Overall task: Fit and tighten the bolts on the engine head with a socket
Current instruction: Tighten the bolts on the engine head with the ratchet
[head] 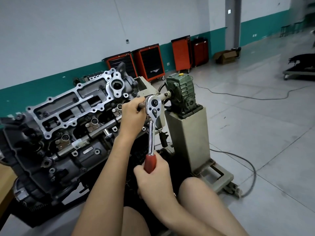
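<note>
A chrome ratchet wrench (153,114) with a red handle stands nearly upright in front of me, its round head at the top. My right hand (152,174) grips the red handle at the bottom. My left hand (132,114) curls round the extension bar or socket just left of the ratchet head; the socket end itself is hidden by the fingers. The engine head (68,113) lies tilted on its stand to the left, with a silver cover frame, open bolt holes and a long chrome rod lying across it.
A grey stand column (189,138) with a green gearbox (182,92) holds the engine on the right. Cables trail over the tiled floor. Red tool cabinets (150,63) line the far wall. A wooden table corner (5,181) sits at the left edge. My knees are at the bottom.
</note>
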